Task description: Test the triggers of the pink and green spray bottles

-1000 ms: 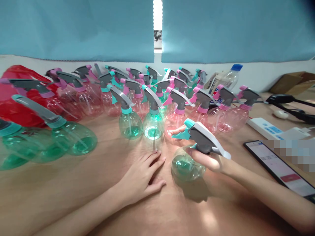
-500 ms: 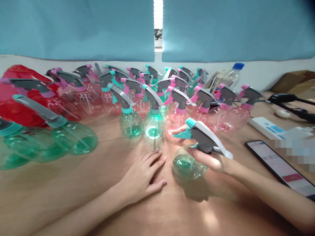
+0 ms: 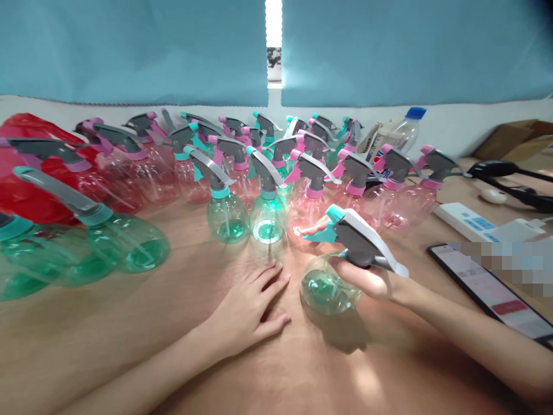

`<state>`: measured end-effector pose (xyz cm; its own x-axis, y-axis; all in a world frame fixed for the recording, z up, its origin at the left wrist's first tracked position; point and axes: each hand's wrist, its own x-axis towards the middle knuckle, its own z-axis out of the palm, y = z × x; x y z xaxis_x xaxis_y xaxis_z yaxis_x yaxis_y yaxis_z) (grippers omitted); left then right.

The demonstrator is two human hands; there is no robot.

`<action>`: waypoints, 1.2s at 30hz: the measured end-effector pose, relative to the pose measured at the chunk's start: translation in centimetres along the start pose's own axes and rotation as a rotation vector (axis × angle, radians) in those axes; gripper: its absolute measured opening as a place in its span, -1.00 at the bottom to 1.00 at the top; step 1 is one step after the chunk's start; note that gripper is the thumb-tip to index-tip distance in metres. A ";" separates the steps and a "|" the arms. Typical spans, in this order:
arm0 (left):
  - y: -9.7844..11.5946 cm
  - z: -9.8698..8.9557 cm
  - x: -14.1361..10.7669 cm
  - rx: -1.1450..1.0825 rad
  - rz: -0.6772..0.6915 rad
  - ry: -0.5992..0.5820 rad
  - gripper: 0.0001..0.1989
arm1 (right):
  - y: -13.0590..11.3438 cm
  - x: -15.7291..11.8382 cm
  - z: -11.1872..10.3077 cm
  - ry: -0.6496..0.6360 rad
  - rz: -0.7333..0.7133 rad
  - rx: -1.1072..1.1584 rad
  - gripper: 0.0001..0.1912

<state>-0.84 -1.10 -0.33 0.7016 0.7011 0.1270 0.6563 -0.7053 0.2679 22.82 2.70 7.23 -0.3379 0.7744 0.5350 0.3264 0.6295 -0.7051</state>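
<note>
My right hand (image 3: 363, 276) is wrapped round the neck of a green spray bottle (image 3: 324, 285) with a grey, white and teal nozzle; a finger reaches to its teal trigger. The bottle tilts a little, just over or on the wooden table (image 3: 242, 380). To its left, my left hand (image 3: 254, 305) lies flat on the table with fingers spread, holding nothing. Beyond my left hand stand two green spray bottles (image 3: 228, 218) side by side, and a pink spray bottle (image 3: 307, 207) is to their right.
Several more pink and green spray bottles fill the back and left, near a red plastic bag (image 3: 32, 167). At the right are a phone (image 3: 488, 294), a white power strip (image 3: 464, 222), black glasses (image 3: 514, 178), a cardboard box (image 3: 514, 138) and a blue-capped bottle (image 3: 408, 129).
The whole view has shifted slightly. Both hands keep nearly the same pose, and my right hand still grips the green bottle.
</note>
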 end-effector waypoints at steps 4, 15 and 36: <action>0.0 0.0 -0.1 -0.003 -0.006 0.007 -0.41 | -0.4 0.1 -0.1 -0.065 -0.001 -0.004 -0.87; 0.1 -0.1 0.0 -0.003 -0.012 -0.007 -0.42 | -1.2 0.3 -0.1 -0.055 -0.004 0.009 -0.82; 0.1 0.0 0.0 -0.010 -0.015 -0.003 -0.42 | -1.0 0.6 -0.1 -0.112 0.001 0.101 -0.53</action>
<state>-0.77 -1.17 -0.26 0.6927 0.7112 0.1198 0.6639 -0.6936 0.2795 22.33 2.56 8.29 -0.4359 0.7596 0.4827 0.2379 0.6145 -0.7522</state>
